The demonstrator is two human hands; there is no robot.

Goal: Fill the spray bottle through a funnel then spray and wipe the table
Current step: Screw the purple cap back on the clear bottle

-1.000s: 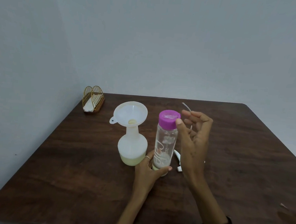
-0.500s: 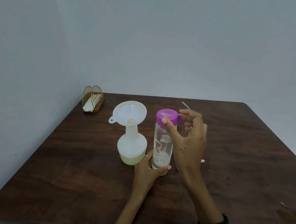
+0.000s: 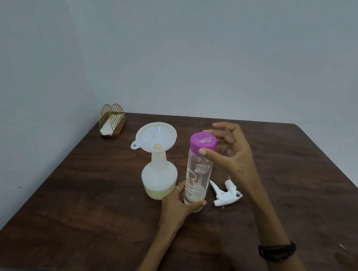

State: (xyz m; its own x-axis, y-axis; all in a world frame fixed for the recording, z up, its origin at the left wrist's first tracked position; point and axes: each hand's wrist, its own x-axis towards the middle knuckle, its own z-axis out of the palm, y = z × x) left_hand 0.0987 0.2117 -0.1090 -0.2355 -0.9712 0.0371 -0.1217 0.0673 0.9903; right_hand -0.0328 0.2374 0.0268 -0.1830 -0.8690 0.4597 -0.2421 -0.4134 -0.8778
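Note:
A white spray bottle (image 3: 159, 180) stands near the middle of the dark wooden table (image 3: 83, 213), with pale yellow liquid in its bottom part. A white funnel (image 3: 155, 137) sits in its neck. Just to its right stands a clear bottle (image 3: 198, 174) with a purple cap (image 3: 203, 142), nearly empty. My left hand (image 3: 179, 207) grips the clear bottle's base. My right hand (image 3: 232, 154) is spread around the purple cap, thumb touching its front edge. The white spray head (image 3: 226, 194) lies on the table right of the clear bottle, partly behind my right wrist.
A gold wire napkin holder (image 3: 112, 122) with white napkins stands at the table's far left corner, close to the wall. A small pale scrap (image 3: 342, 246) lies near the right edge.
My right hand keeps working at the purple cap: the fingers have loosened and shifted right, uncovering the spray head. The left hand stays on the bottle's base.

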